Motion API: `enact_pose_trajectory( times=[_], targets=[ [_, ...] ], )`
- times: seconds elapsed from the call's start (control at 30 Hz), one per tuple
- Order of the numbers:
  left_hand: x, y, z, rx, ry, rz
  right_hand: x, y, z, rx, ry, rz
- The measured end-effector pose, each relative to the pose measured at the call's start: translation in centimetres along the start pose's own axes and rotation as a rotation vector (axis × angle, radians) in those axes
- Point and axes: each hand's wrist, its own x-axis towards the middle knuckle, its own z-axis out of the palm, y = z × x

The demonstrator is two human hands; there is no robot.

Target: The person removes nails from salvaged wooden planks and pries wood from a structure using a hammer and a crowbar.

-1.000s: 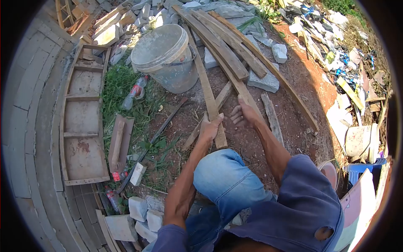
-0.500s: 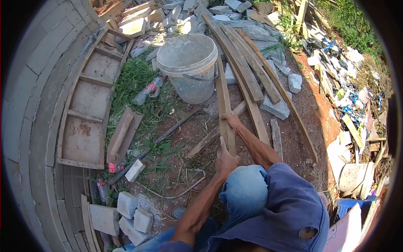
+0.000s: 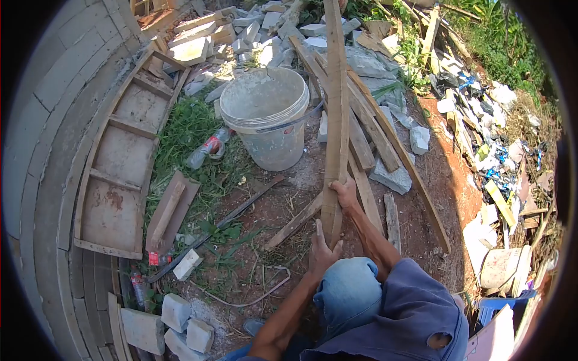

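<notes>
A long wooden plank (image 3: 335,102) rises away from me, its far end up at the top of the head view. My right hand (image 3: 344,194) is closed round its right edge. Lower down, my left hand (image 3: 324,251) grips the plank near its near end, just ahead of my bent knee. Behind the raised plank, several other planks (image 3: 376,141) lie on rubble and soil. A short wooden strip (image 3: 295,222) lies on the ground to the left of my hands.
A dirty white bucket (image 3: 271,144) stands beyond my hands, left of the plank. A compartmented wooden frame (image 3: 123,147) leans by the block wall (image 3: 45,120). Broken blocks (image 3: 176,311) lie front left, a plastic bottle (image 3: 208,147) in the grass, and litter (image 3: 506,156) at right.
The plank in my hands has been lifted; its far end now stands higher, in front of the other planks. Both hands have moved slightly nearer to me, still holding it.
</notes>
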Motion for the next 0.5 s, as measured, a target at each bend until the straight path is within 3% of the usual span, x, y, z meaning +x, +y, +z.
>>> enact_pose_trajectory(
  times=[0.07,0.3,0.4,0.5],
  targets=[
    [2.5,1.3,-1.5,0.024,0.037,0.21,1.5,-3.9,0.4,0.075,0.02,-0.103],
    [6.1,5.0,-7.7,-0.015,0.067,0.491,2.1,-14.8,1.3,0.16,0.003,-0.284],
    [7.2,6.8,-15.1,0.079,0.086,0.633,1.9,-17.6,1.4,0.078,-0.074,-0.43],
    [6.8,10.0,-23.8,0.293,0.146,0.719,-0.3,-20.8,2.6,0.026,-0.181,-0.408]
  ],
)
